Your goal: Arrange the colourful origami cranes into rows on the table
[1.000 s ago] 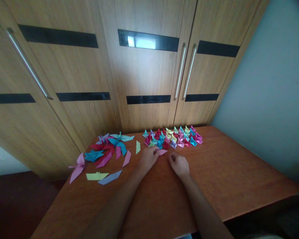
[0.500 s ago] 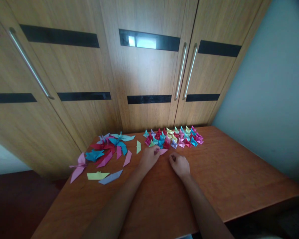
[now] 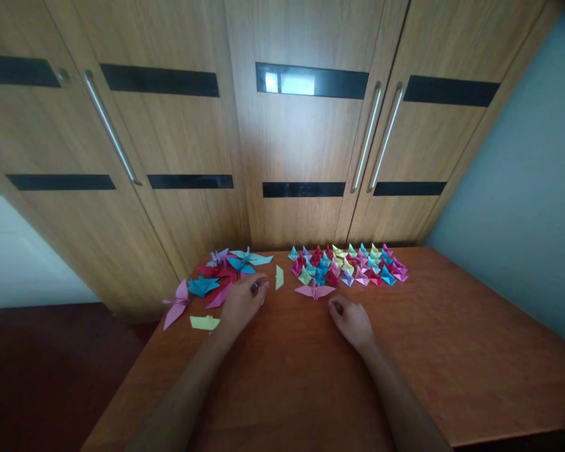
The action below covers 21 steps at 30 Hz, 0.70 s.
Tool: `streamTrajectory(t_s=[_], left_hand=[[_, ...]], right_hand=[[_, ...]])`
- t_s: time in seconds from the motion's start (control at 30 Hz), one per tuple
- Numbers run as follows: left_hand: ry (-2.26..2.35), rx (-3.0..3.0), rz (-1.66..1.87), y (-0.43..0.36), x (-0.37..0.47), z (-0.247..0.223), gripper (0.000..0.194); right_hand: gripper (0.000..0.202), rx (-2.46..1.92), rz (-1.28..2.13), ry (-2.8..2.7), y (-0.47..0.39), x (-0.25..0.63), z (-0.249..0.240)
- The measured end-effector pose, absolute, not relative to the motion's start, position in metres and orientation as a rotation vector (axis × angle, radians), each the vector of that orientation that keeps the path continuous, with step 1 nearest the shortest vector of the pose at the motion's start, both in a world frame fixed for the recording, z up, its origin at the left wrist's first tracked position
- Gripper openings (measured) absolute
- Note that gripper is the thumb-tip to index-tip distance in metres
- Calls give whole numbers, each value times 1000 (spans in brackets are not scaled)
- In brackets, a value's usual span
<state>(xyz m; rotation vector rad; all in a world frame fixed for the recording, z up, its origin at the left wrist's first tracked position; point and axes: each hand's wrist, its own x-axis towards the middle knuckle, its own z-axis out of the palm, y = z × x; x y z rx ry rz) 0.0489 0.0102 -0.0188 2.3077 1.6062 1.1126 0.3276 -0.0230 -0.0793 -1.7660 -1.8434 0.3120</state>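
A pink winged paper crane lies on the table in front of rows of small folded paper pieces in many colours. My left hand is over the right side of a loose pile of paper cranes, its fingers curled with a gap between thumb and fingertips; no paper shows in it. To the right of the pink crane, my right hand rests on the table, curled closed, with nothing visible in it. A pale green folded piece lies between pile and rows.
The brown table stands against a wooden wardrobe with metal handles. A yellow-green folded piece and a pink crane lie at the left. A pale blue wall is on the right.
My left hand has let go of the pink crane and moved left to the pile. The crane now lies with both wings spread. The view has shifted left; my right hand stays near the crane.
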Motion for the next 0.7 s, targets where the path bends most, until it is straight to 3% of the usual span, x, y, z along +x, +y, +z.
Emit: streamTrajectory(t_s=[0.13,0.3,0.5,0.7], left_hand=[[1989,2302,1207,5,-31,-7,28],[2464,2080,1014,-7,-105,-6,45],[2385,1700,772,-9,-130,-26,58],[2275,1708,828,-8,-127,-38,44]], right_hand=[[19,-1665,368,-1962,-26,318,-77],[18,-1657,385,-1972,-28,316,-75],[18,-1690,430,-1949,-28,316,-74],[20,-1671,437,-1952,-28,316,-74]])
